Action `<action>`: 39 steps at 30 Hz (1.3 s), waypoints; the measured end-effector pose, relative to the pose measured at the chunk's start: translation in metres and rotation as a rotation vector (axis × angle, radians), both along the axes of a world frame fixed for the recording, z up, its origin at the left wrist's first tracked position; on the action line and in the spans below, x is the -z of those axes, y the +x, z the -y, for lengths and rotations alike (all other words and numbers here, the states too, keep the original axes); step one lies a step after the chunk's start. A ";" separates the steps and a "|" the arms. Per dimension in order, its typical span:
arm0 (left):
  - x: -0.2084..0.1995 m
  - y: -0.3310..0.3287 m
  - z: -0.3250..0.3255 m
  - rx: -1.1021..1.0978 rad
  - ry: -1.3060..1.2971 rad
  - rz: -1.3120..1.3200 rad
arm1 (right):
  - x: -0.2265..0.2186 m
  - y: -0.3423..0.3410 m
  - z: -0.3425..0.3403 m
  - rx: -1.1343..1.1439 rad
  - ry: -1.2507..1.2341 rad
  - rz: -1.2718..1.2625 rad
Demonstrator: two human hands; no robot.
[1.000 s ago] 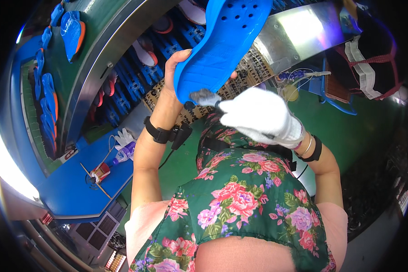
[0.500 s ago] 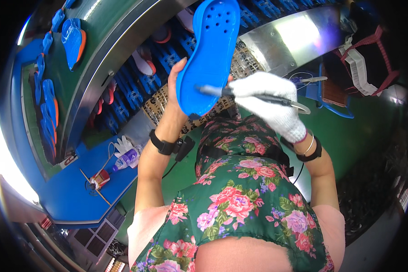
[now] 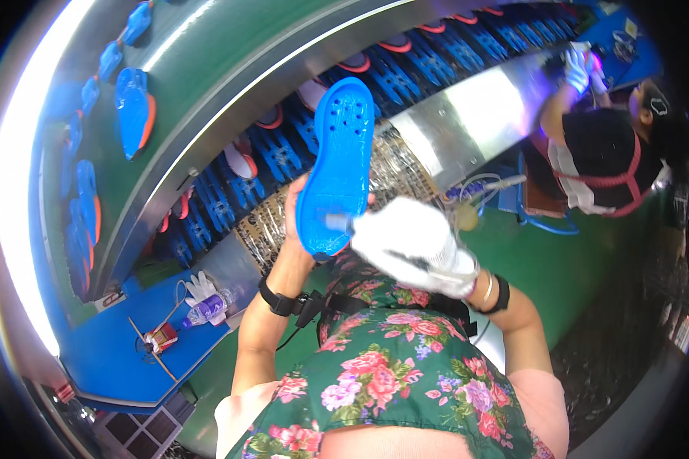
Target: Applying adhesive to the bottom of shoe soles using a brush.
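A glossy blue shoe sole [image 3: 334,172], with a cluster of small holes near its far end, stands tilted in front of me. My bare left hand [image 3: 294,205] grips it from behind, thumb along the left edge and most fingers hidden. In a white knitted glove, my right hand [image 3: 410,243] is closed round a brush [image 3: 337,222]. The brush's blurred bristles lie against the heel part of the sole. Its handle is mostly covered by the glove.
Beyond the sole runs a conveyor with blue racks [image 3: 429,65] and several shoe parts. More blue and orange soles [image 3: 133,115] sit on the green belt at left. A blue table [image 3: 115,344] carries a bottle [image 3: 205,309] and a red container [image 3: 161,336]. Another person [image 3: 601,145] works at right.
The sole and both hands now appear lower in the view, and the sole's far end shows whole. The brush remains on the heel part. More of the other person has come into view.
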State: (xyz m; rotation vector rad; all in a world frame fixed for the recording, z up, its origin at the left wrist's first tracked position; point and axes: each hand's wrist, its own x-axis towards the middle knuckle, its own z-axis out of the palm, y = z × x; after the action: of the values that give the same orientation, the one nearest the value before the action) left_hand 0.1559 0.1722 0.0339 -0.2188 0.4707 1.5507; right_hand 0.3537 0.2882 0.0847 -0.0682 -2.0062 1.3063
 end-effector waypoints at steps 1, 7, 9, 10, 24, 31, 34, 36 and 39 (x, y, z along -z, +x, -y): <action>0.001 -0.002 0.002 0.085 0.149 0.035 | -0.004 0.002 0.008 -0.120 -0.208 -0.003; -0.015 -0.005 -0.002 0.027 0.141 -0.069 | -0.011 -0.001 -0.005 -0.090 -0.336 0.134; -0.024 -0.008 0.001 -0.031 0.193 -0.171 | -0.007 0.002 -0.001 -0.305 -0.608 0.149; -0.027 -0.011 0.003 -0.028 0.270 -0.148 | -0.012 0.005 -0.005 -0.407 -0.762 0.165; -0.135 -0.144 -0.047 -0.349 0.624 -0.170 | 0.027 0.015 -0.015 -0.043 -1.156 -0.043; -0.141 -0.157 -0.063 -0.612 0.536 0.228 | 0.058 0.007 0.001 0.037 -1.133 0.137; -0.143 -0.161 -0.063 -0.675 0.521 0.144 | 0.064 0.002 0.002 0.029 -1.100 0.164; -0.140 -0.152 -0.064 -0.652 0.531 -0.035 | 0.069 -0.001 0.004 0.040 -1.093 0.174; -0.142 -0.129 -0.038 -0.496 0.479 0.014 | 0.072 -0.002 0.006 0.065 -1.068 0.188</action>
State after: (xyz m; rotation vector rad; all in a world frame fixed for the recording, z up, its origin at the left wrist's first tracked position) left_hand 0.0273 0.2104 0.1754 0.0311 0.0167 2.0942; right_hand 0.3518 0.2823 0.0130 -0.7573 -1.2055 2.2313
